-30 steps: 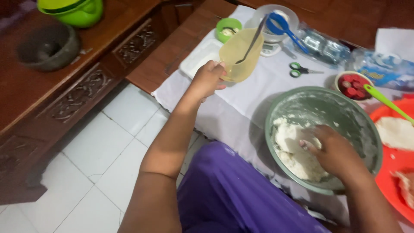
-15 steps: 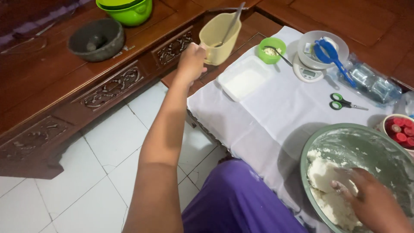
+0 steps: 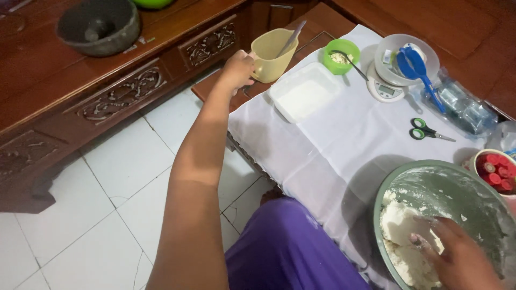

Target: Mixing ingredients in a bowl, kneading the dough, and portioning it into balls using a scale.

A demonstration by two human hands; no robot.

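My left hand [image 3: 237,69] grips the handle of a pale yellow plastic jug [image 3: 273,53] with a spoon standing in it, at the far left corner of the low table. My right hand [image 3: 457,255] is buried in white dough [image 3: 403,228] inside a large green mixing bowl [image 3: 430,180] at the near right; its fingers are coated in dough. A white cloth [image 3: 344,139] covers the table.
A white rectangular container [image 3: 303,98], a small green bowl [image 3: 341,55] with a spoon, a kitchen scale [image 3: 388,88] carrying a white bowl with blue utensils, scissors [image 3: 427,130] and a bowl of red pieces [image 3: 497,169] stand on the cloth. A carved wooden bench [image 3: 107,91] holds a stone mortar [image 3: 99,26].
My left hand has carried the yellow jug away from above the mixing bowl to the table's far left corner. My right hand stays in the dough.
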